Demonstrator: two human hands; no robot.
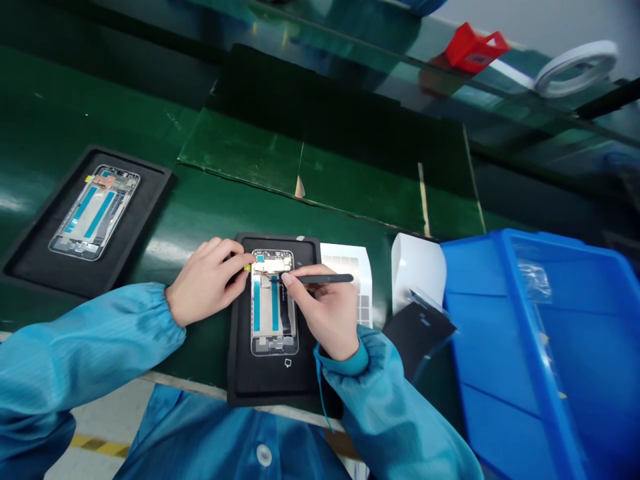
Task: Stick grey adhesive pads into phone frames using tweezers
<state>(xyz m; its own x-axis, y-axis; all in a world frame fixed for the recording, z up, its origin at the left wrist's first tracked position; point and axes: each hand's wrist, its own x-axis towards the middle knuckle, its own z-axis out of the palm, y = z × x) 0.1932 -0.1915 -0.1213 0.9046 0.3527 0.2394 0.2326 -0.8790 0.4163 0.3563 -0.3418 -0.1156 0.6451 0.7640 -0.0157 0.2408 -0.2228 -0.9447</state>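
Observation:
An opened phone (267, 307) with blue strips lies in a black tray (245, 380) at the table's front edge. My right hand (327, 310) is closed on black tweezers (327, 278), whose tip points left over the upper part of the phone. At the phone's upper left edge, beside a small yellow tab (247, 267), my left hand (210, 277) rests with bent fingers. Its fingertips touch the phone's corner; whether they pinch anything is too small to tell.
A second opened phone (95, 213) lies in another black tray (155, 183) at the left. Right of my tray are a printed sheet (365, 267), a white roll (417, 270), a dark pouch (420, 337) and a blue bin (495, 333). A glass shelf holds a red holder (473, 50).

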